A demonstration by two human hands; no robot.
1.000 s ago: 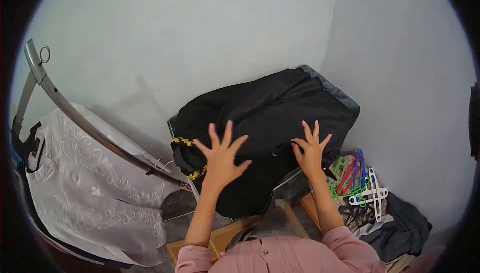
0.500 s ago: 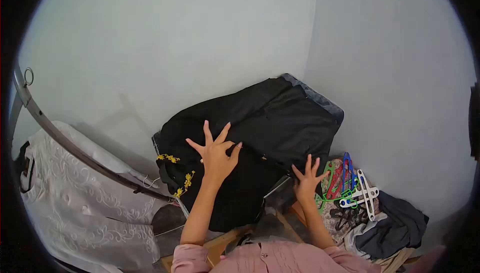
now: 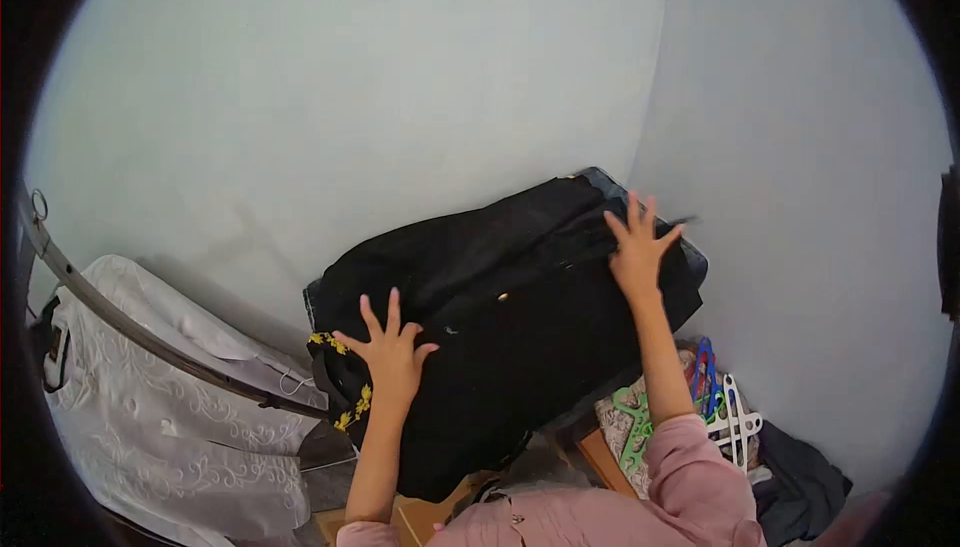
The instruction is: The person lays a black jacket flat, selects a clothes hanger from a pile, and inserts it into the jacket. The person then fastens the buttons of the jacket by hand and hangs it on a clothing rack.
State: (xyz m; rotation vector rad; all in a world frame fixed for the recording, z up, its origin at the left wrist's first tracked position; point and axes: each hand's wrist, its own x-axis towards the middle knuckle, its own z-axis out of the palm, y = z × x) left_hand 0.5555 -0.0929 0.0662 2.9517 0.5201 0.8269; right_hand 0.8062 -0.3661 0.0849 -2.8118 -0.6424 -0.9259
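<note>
A black garment (image 3: 540, 347) lies spread over a flat padded surface, with a small gold button (image 3: 503, 297) on it. Its collar end, at the left, carries yellow flower embroidery (image 3: 350, 412). My left hand (image 3: 390, 357) rests on or just over the cloth beside that collar, its fingers spread and thumb apart from the index finger. Over the far right end of the garment is my right hand (image 3: 637, 259), fingers fanned out. Blue-grey fabric (image 3: 605, 185) shows beneath the garment at the far corner.
White embroidered clothing (image 3: 180, 397) hangs at the left below a curved metal rail (image 3: 130, 322). To the right, green hangers (image 3: 630, 427), white hangers (image 3: 740, 422) and dark clothes (image 3: 800, 477) lie piled up. Pale walls (image 3: 450, 77) meet in a corner behind the garment.
My right hand has moved from the near edge up to the far right, and the black cloth now spreads further to the right and toward me. My left hand has shifted left and down.
</note>
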